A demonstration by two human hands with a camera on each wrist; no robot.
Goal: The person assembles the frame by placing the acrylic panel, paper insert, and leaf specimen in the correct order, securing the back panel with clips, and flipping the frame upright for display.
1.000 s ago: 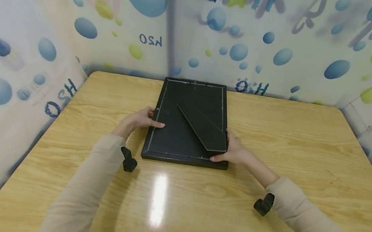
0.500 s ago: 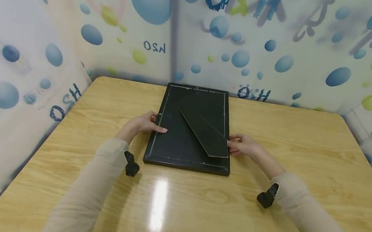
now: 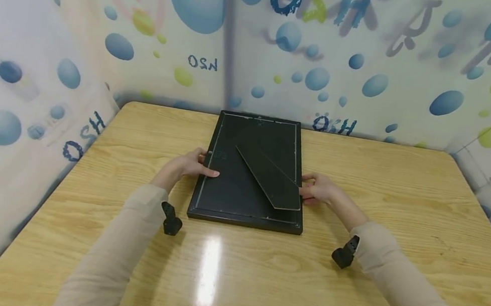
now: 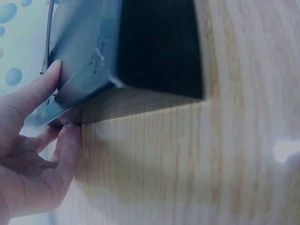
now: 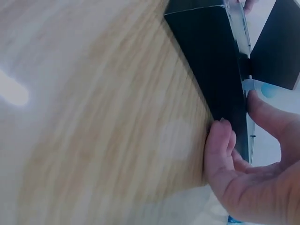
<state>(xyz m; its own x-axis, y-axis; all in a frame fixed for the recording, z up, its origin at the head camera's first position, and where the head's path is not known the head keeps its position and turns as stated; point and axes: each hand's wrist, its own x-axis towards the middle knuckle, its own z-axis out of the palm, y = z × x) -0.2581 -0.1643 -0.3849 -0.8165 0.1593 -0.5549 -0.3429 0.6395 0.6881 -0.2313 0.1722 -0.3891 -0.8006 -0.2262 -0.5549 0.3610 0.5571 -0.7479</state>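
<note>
A black picture frame (image 3: 227, 194) lies back side up near the table's far edge, with its easel stand (image 3: 276, 184) raised at a slant toward the right side. At the frame's left edge my left hand (image 3: 185, 165) holds on, thumb over the back and fingers against the outer side. My right hand (image 3: 320, 189) grips the right edge beside the stand's lower end. In the right wrist view, the thumb of the right hand (image 5: 258, 168) lies on the rim near the stand (image 5: 276, 47), with fingertips against the frame's side (image 5: 206, 56). The frame's front is hidden.
The light wooden table (image 3: 385, 199) extends to both sides and toward me. Behind it stands a wall covering (image 3: 248, 52) printed with blue and green bubbles. A small black camera sits on each wrist, the left camera (image 3: 171, 220) and the right camera (image 3: 345, 252).
My right hand has shifted from the frame's near right corner farther up its right edge. The left hand keeps its hold. The frame stays in place while the head view shifts slightly.
</note>
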